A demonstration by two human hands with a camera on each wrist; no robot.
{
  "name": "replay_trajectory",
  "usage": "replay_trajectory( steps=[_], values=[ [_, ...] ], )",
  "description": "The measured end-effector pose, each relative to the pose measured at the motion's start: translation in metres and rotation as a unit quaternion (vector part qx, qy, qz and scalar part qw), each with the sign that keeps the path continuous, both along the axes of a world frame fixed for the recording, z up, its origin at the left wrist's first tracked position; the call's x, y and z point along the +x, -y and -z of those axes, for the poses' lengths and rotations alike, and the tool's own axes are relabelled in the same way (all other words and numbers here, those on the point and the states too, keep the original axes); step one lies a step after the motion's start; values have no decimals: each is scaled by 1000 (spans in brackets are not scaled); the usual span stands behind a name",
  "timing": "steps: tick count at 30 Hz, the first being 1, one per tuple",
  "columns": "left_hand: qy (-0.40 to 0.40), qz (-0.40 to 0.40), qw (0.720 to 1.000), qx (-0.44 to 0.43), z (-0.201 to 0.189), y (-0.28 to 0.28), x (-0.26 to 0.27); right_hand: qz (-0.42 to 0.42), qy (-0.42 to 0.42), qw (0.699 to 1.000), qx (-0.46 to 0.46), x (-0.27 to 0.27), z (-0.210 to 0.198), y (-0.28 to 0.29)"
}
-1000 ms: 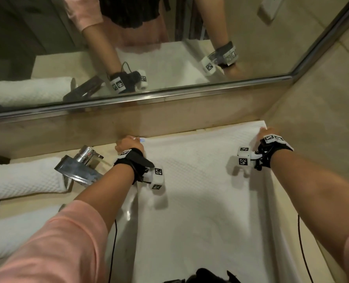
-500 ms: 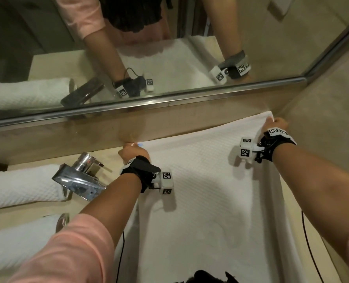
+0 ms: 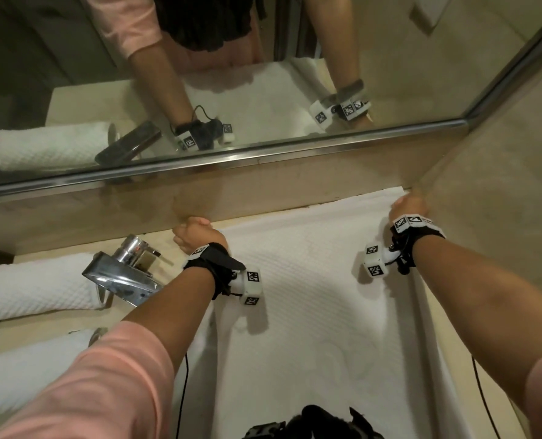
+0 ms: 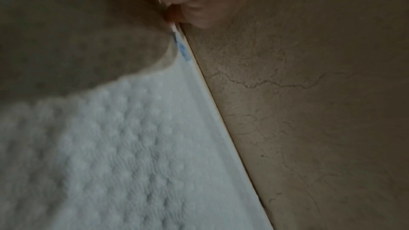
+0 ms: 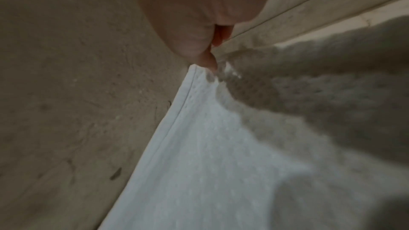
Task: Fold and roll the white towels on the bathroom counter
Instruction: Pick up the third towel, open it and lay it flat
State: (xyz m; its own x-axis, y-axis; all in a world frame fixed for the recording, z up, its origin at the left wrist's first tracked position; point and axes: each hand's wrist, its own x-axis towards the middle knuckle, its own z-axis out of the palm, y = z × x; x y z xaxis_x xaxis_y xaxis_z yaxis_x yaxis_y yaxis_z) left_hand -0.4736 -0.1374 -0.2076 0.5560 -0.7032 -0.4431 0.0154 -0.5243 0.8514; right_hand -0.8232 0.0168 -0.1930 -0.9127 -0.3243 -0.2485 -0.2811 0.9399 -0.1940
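Two rolled towels are already laid left of the tap, while a third towel is spread flat on the counter, neither folded nor rolled. Its far corners at the backsplash are pinched by the left hand and right hand, fingers curled round the hem.

Both arms reach forward; left hand and right hand each pinch a far corner of the towel.

Pink sleeves reach mid-forearm. Each wrist carries a black strap with a white camera block bearing black-and-white square markers. Thin black cables trail back along both arms.
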Motion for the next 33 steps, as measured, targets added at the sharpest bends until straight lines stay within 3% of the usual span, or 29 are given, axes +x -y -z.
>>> replay_trajectory(
  steps=[3,6,8,15,18,21,26,29,31,33],
  values=[
    [-4,97,995,32,7,-4,2,-39,40,997,54,17,-1,-15],
    [13,142,989,47,5,-10,6,-18,76,997,18,26,-5,-28],
    [88,235,967,47,-7,-20,9,-24,91,995,-21,34,-12,-42],
    [211,443,871,29,-20,-57,5,63,83,975,-197,75,-31,-124],
    [230,536,812,25,-32,-85,-8,97,86,968,-214,97,-32,-169],
    [241,637,732,28,-39,-113,-25,110,98,970,-194,112,-27,-214],
    [233,756,611,-18,-37,-173,-44,17,73,994,-73,147,-12,-288],
    [232,825,515,-24,-38,-209,-58,5,141,990,-25,157,-9,-321],
    [244,849,469,-23,-38,-227,-69,-18,204,979,24,158,-11,-333],
    [259,863,433,-29,-38,-242,-83,-38,216,974,58,159,-12,-342]
  ],
)
